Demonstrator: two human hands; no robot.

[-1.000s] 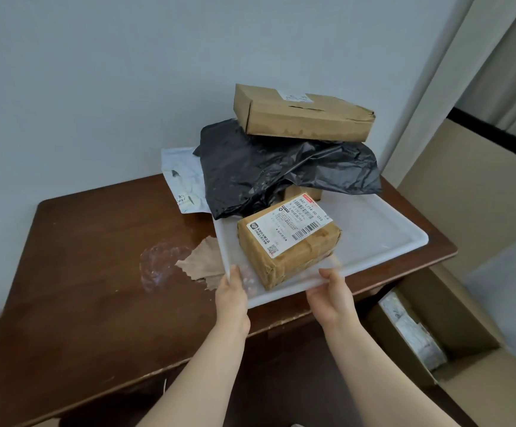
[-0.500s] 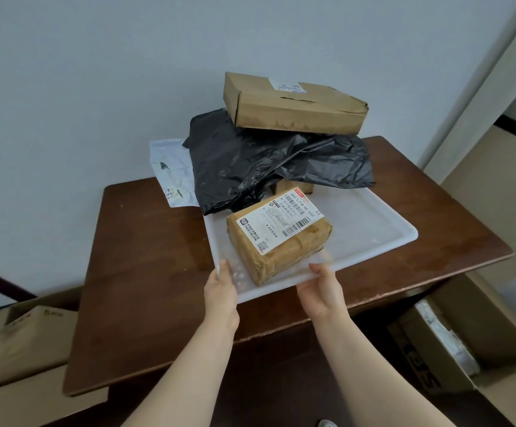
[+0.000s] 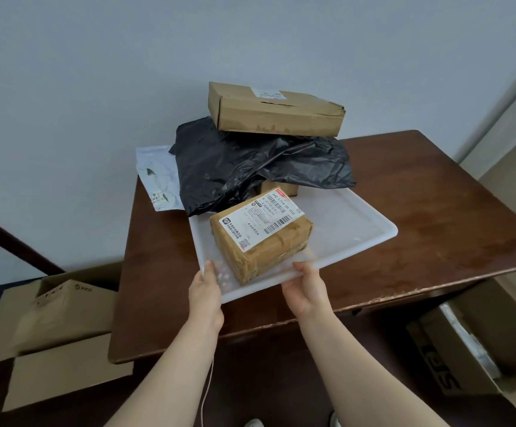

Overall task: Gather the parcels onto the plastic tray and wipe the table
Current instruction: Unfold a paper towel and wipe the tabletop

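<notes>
Both my hands grip the near rim of the white plastic tray (image 3: 370,241), thumbs on top: my left hand (image 3: 205,291) at its left corner, my right hand (image 3: 306,288) near the middle. A brown taped parcel (image 3: 269,248) with a white shipping label lies at the tray's front. Behind it sits a crumpled black bag parcel (image 3: 244,167) with a long cardboard box (image 3: 275,118) on top. A small brown box (image 3: 281,188) peeks from under the bag. A white mailer (image 3: 158,177) sticks out to the left. The tray is over the left part of the brown table (image 3: 435,211).
The wall stands right behind the pile. Closed cardboard boxes (image 3: 53,318) sit on the floor left of the table. An open carton (image 3: 481,349) with wrapped contents is at the lower right. The table's right half shows faint smears.
The tray with its pile has shifted from the table's right side to its left, my hands still on its rim. The cloth and wet patch seen earlier are out of sight.
</notes>
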